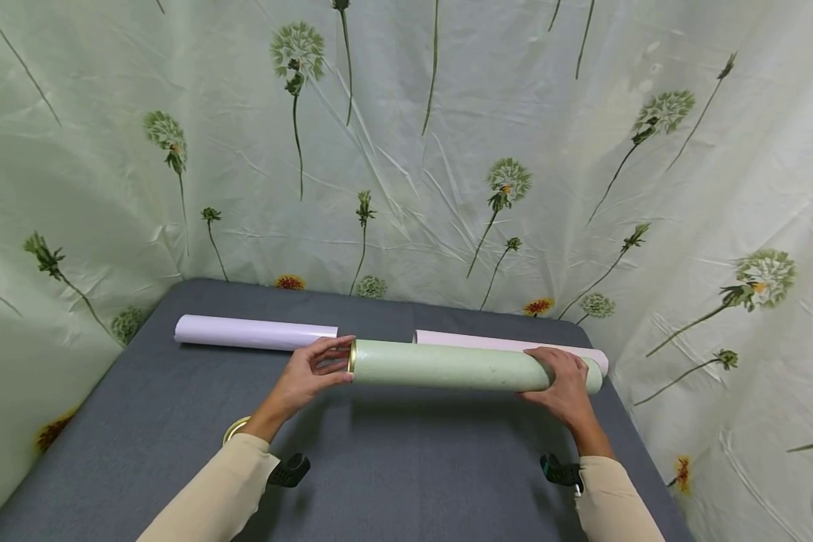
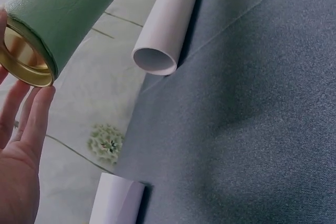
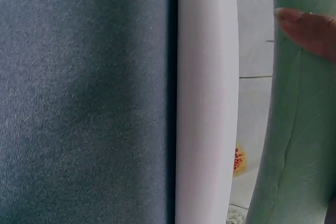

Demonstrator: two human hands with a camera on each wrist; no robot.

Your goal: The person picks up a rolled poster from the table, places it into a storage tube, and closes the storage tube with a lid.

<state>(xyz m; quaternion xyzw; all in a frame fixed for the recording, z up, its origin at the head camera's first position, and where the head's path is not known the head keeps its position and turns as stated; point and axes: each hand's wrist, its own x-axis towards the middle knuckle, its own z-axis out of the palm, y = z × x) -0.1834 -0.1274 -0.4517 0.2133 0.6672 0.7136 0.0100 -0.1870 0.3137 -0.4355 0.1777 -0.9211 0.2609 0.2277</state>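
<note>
A long pale green cardboard tube (image 1: 447,365) is held raised and roughly level above the table. My left hand (image 1: 308,375) grips its left end, fingertips and thumb around the gold metal rim (image 2: 31,69). That end is open, and the gold inside shows in the left wrist view. Nearer the tube's other end, my right hand (image 1: 561,384) holds it from above; the thumb (image 3: 304,27) lies along its side in the right wrist view. A gold ring-shaped piece (image 1: 233,429) on the table is partly hidden by my left wrist.
A lilac roll (image 1: 254,332) lies at the back left of the grey cloth-covered table (image 1: 406,467). Behind the green tube, a pale pink tube (image 1: 474,340) lies at the back right. A curtain with dandelion prints (image 1: 406,150) hangs around the table's far sides.
</note>
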